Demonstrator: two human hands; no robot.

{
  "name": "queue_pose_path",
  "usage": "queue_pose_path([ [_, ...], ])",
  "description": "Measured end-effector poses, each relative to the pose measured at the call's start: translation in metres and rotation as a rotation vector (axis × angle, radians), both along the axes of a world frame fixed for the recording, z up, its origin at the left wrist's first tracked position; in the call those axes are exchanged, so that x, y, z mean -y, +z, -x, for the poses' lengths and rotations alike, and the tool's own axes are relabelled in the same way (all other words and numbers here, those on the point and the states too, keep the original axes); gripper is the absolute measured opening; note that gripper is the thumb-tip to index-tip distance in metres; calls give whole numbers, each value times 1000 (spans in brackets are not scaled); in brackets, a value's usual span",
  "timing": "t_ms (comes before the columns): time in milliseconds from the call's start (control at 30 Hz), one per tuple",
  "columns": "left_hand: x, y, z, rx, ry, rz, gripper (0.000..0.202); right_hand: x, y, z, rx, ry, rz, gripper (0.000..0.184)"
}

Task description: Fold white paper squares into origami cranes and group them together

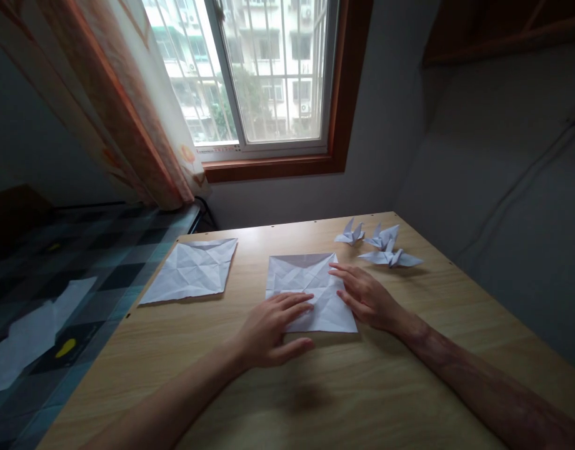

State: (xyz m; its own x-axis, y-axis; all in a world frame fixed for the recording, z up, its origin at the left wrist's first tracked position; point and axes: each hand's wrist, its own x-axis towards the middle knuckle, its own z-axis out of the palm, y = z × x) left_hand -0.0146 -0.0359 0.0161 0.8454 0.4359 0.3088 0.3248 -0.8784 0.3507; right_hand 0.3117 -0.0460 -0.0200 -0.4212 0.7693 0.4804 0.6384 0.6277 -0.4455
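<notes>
A creased white sheet (301, 278) lies on the desk (250, 269) in front of the person, with both hands on it. The left hand (271, 328) rests palm down over its near left part, fingers straight and close together on the paper, thumb spread out over the bare wood. The right hand (367, 297) reaches in from the side, its fingers loosely bent and parted at the right edge; whether they pinch the paper there cannot be told. The hands hide the near left corner and part of the right edge. Just beyond the right hand, three folded paper birds crowd the far right of the desk: a small bird (349, 235), a middle bird (381, 237) and a near bird (391, 258) with wings spread wide. The near bird partly covers the middle one, and whether they touch is unclear. A second sheet (191, 272), also creased, lies by the left edge, well apart from the first. Beyond that edge is a bed (137, 240) with a dark checked cover, carrying a strip of white paper (34, 340) near a yellow patch (65, 347). A flowered curtain (104, 94) hangs beside the barred window (282, 81); at right are a wall shelf (498, 37) and a cord (512, 187). Reddish print (217, 150) along the window's lower frame is too small to read.
</notes>
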Motion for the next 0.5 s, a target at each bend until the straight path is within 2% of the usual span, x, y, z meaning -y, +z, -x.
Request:
queue_pose_path([
  [100, -20, 4, 22, 41, -43, 1, 58, 1, 2, 1, 39, 28, 53, 45],
  [233, -41, 4, 42, 13, 75, 1, 64, -6, 1, 1, 55, 18, 87, 41],
  [333, -44, 2, 43, 3, 126, 39, 64, -15, 2, 2, 90, 24, 91, 38],
  [500, -41, 3, 42, -26, 45, 47, 85, -26, 2, 5, 72, 16, 101, 36],
])
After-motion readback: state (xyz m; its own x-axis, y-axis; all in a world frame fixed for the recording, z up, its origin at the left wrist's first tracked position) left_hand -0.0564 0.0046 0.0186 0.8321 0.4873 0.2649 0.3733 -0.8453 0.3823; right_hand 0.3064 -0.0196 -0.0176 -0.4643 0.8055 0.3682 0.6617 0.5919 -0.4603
